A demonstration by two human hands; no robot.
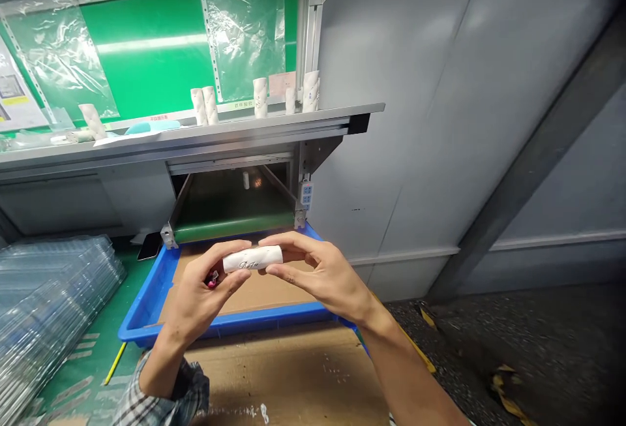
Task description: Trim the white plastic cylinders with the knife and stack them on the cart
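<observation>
A short white tube (pixel 253 259) with dark script lettering lies level between my two hands, above the blue tray. My left hand (pixel 195 299) pinches its left end between thumb and fingers. A small pink, shiny item (pixel 212 279) shows inside that same hand; its kind cannot be made out. On the tube's right end, my right hand (pixel 330 276) closes with thumb and fingertips. The far side of the tube is hidden.
Below is a blue tray (pixel 141 312) lined with cardboard. A green conveyor belt (pixel 235 220) ends over it, carrying a small white cylinder (pixel 246 180). Several white tubes (pixel 260 98) stand on the shelf (pixel 235 131). Stacked clear plastic trays (pixel 53 302), a phone (pixel 149 246) and a yellow stick (pixel 115 364) lie left.
</observation>
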